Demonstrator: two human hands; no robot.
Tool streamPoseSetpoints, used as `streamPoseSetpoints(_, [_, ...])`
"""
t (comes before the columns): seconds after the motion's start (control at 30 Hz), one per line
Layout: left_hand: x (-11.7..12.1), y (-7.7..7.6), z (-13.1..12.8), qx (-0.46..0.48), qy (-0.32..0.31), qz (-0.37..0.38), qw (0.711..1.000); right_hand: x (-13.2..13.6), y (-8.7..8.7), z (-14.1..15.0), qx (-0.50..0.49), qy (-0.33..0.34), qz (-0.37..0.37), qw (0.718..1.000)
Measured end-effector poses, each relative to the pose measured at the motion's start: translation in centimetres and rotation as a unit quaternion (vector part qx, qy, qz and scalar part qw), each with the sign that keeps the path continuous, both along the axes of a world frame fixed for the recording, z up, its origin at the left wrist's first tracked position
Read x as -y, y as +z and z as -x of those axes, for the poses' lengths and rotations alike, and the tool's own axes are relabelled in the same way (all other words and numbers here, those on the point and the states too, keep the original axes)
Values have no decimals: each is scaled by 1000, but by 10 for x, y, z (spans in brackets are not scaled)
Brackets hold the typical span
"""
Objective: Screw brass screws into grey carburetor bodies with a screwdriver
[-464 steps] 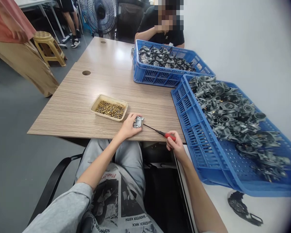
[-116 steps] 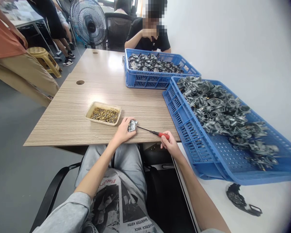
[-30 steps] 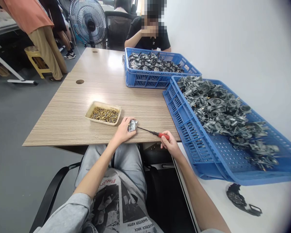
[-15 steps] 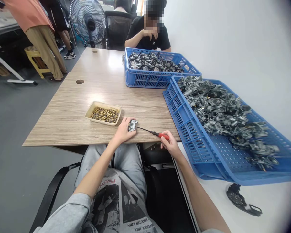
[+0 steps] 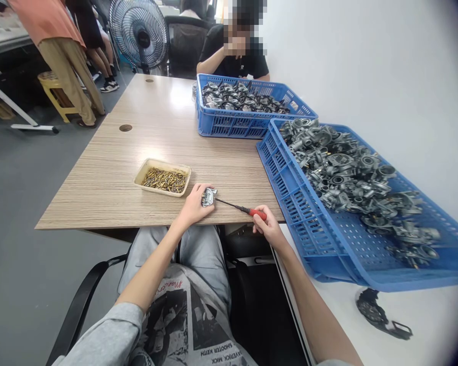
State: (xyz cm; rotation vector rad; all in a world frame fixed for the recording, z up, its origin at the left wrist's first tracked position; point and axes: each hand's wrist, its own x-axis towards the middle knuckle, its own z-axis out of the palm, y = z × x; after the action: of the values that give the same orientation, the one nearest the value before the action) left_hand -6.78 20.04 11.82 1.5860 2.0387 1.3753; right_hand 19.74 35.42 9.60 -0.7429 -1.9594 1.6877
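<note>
My left hand [image 5: 194, 205] grips a small grey metal part [image 5: 208, 196] and holds it down near the front edge of the wooden table [image 5: 145, 147]. In my right hand [image 5: 267, 230] is a red-handled screwdriver [image 5: 239, 207], fingers closed round the handle. Its thin shaft slants left and its tip meets the metal part. Just left of the part stands a shallow beige tray of brass screws [image 5: 162, 177].
A tilted blue crate [image 5: 330, 239] heaped with grey metal castings lies at my right, a second blue crate [image 5: 248, 109] behind it. A person in black sits at the table's far end. A fan [image 5: 139, 31], a yellow stool [image 5: 57, 94] and standing people are at the back left.
My hands, the part and the screwdriver stay where they were. The standing people at the back left have shifted a little.
</note>
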Motion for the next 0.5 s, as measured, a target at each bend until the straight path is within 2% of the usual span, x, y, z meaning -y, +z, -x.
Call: streamPoseSetpoints(0.5, [0, 0, 0, 0, 3, 4, 1000, 0, 0, 4, -16, 2, 6, 1000])
